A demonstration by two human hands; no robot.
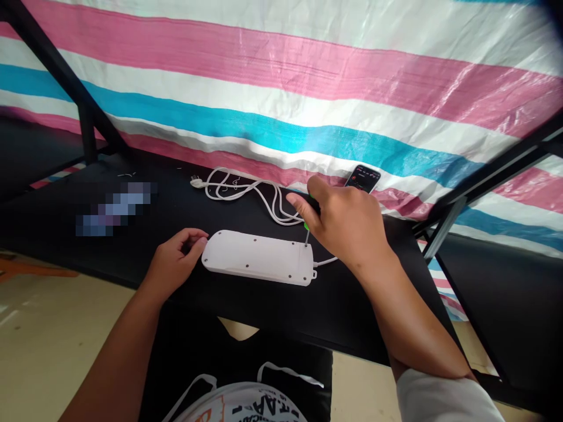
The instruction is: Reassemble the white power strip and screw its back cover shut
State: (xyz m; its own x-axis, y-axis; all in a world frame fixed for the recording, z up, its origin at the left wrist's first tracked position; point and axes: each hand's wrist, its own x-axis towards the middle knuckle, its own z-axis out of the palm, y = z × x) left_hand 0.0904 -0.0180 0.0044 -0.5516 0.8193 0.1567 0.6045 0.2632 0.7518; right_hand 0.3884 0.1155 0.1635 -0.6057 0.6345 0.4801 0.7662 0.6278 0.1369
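Note:
A white power strip [264, 258] lies underside up on the black table, with several dark screws or screw holes showing. My right hand [345, 217] is closed around a green and black screwdriver [307, 234], held upright. The metal tip of this tool meets a screw spot near the strip's right end, by the cord exit. At the strip's left end, my left hand [180, 258] rests on the table with curled fingers, thumb and fingertips at the rounded edge.
Behind the strip lies a coiled white cord with its plug [199, 182]. A lit phone [363, 178] leans at the back against the striped plastic sheet [281, 111]. A blurred-out object [115, 209] is at the left. Black metal frames stand on both sides of the table [185, 310].

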